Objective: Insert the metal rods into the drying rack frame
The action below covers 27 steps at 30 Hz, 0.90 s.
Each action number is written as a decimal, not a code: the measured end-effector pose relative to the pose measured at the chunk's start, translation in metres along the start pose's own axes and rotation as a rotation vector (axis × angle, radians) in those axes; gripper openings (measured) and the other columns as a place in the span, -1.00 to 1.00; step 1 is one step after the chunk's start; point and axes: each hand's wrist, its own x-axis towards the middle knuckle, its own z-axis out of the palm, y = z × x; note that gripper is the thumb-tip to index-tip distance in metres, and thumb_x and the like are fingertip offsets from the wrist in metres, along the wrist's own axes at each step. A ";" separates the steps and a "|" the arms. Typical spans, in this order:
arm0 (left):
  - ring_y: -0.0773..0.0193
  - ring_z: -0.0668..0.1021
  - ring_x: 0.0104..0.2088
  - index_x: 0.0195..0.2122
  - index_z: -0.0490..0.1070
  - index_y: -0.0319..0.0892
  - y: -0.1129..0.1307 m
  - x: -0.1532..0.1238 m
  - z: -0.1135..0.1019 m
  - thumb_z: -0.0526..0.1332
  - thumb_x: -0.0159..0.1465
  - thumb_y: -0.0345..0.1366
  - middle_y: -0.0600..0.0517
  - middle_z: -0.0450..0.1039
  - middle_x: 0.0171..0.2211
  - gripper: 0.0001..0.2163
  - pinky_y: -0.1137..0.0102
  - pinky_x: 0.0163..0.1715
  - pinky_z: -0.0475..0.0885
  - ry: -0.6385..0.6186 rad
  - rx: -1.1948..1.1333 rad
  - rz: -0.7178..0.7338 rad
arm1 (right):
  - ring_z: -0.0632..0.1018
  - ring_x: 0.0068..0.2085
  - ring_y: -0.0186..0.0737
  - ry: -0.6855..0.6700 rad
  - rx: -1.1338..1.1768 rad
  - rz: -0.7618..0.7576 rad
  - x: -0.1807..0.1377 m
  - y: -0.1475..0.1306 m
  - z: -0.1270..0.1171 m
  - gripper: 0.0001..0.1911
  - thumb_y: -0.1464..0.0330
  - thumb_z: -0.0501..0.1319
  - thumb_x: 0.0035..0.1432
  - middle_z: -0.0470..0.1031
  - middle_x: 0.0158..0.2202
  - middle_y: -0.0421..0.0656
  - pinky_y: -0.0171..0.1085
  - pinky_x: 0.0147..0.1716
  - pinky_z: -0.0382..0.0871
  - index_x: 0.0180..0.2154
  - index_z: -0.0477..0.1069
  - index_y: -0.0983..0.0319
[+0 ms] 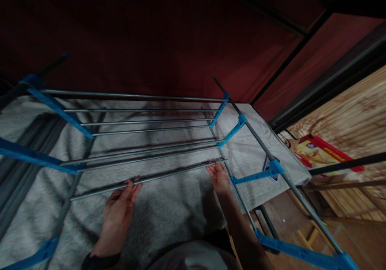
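A thin grey metal rod [171, 174] lies across both hands, tilted up towards the right. Fingers of my left hand [120, 205] pinch it left of its middle. Close to the rod's right end, my right hand [218, 177] grips it as well. Around the hands stands a rack frame with blue plastic brackets [261, 175] on grey side poles [259, 137]. Beyond the held rod, several thin rods [150, 120] span between the left and right brackets. The rod's left end is near a left-hand pole [68, 189]; whether it touches cannot be made out.
The rack rests on a grey blanket [181, 205] over a raised surface. Several grey tubes [33, 153] lie at the left. A dark red wall [135, 40] closes off the back. At the right are a red and yellow box [322, 153] and a phone-like object [267, 161] on the blanket.
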 end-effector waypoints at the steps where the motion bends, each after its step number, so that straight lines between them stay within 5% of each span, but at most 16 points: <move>1: 0.29 0.68 -0.27 -0.59 0.33 -0.19 0.000 0.000 0.000 0.43 0.13 -0.55 0.08 0.56 -0.44 -0.70 0.23 0.02 0.67 0.004 0.001 0.001 | 0.66 -0.38 -0.31 -0.003 0.000 0.002 0.000 0.000 0.000 -0.60 0.19 0.55 -0.05 0.58 -0.45 -0.35 -0.27 -0.24 0.65 -0.38 0.34 0.11; 13: 0.30 0.68 -0.26 -0.58 0.34 -0.17 0.000 -0.002 -0.001 0.50 0.12 -0.48 0.08 0.57 -0.42 -0.68 0.27 0.05 0.65 -0.032 0.046 0.028 | 0.62 -0.37 -0.26 0.024 0.000 0.013 -0.002 -0.001 0.001 -0.75 0.26 0.44 0.04 0.56 -0.45 -0.31 -0.23 -0.20 0.62 -0.38 0.37 0.09; 27: 0.28 0.68 -0.23 -0.51 0.40 -0.17 0.000 -0.002 -0.002 0.49 0.13 -0.46 0.09 0.60 -0.37 -0.74 0.25 0.04 0.64 -0.047 0.055 0.032 | 0.65 -0.35 -0.27 -0.026 -0.029 -0.026 -0.001 0.002 -0.001 -0.66 0.19 0.50 0.01 0.58 -0.42 -0.31 -0.24 -0.24 0.66 -0.36 0.35 0.09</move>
